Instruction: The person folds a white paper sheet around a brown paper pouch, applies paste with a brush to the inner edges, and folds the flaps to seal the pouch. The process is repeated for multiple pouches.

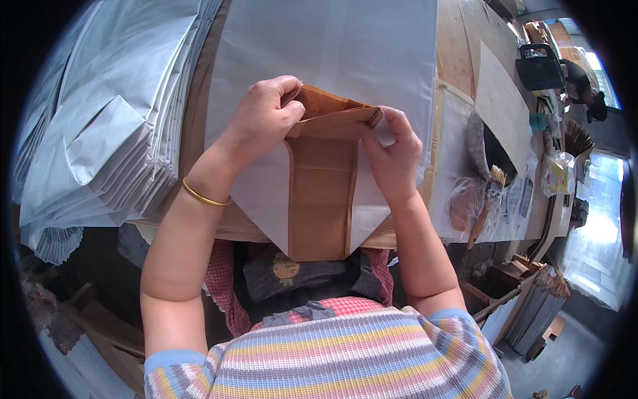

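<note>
In front of me on the table lies a large white paper bag [319, 46], its near end folded into slanting corners. A brown paper flap [322, 193] runs down the middle of that end and over the table's near edge. At its top the paper stands up in a fold that opens onto a darker brown inside. My left hand [269, 110] pinches the left end of this raised fold. The right end is gripped between thumb and fingers of my right hand [393, 149]. The fingertips of both hands are partly hidden by the paper.
A thick stack of folded white paper bags [113, 139] lies to the left. On the right are a brush [488, 199], a dark-mouthed container [492, 149] and a pale board [502, 100]. Another person [585, 86] is at the far right. Bundled sheets [531, 319] stand below the table.
</note>
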A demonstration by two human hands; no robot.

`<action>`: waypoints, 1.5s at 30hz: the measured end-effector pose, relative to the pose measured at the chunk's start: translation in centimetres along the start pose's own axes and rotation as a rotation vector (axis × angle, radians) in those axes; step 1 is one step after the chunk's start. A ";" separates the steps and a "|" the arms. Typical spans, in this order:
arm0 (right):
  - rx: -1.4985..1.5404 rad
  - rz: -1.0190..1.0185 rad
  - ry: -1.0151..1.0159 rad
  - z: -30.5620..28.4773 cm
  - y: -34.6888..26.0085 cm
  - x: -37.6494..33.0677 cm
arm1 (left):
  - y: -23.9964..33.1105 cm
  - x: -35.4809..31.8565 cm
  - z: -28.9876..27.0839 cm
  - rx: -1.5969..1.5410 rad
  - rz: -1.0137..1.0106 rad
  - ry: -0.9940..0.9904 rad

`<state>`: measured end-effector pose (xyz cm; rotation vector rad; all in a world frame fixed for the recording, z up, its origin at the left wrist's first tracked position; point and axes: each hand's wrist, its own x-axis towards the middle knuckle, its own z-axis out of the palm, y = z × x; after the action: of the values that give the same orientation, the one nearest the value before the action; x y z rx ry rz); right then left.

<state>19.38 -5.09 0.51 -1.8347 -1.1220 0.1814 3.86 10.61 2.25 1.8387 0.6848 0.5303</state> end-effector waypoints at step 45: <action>-0.436 -0.757 -0.234 -1.8 -2.4 -0.6 | 0.8 3.5 1.9 0.363 0.273 -0.106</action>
<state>18.53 -6.42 3.18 -1.6332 -2.0649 -0.3217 7.83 11.50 2.49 2.3036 0.4825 0.5035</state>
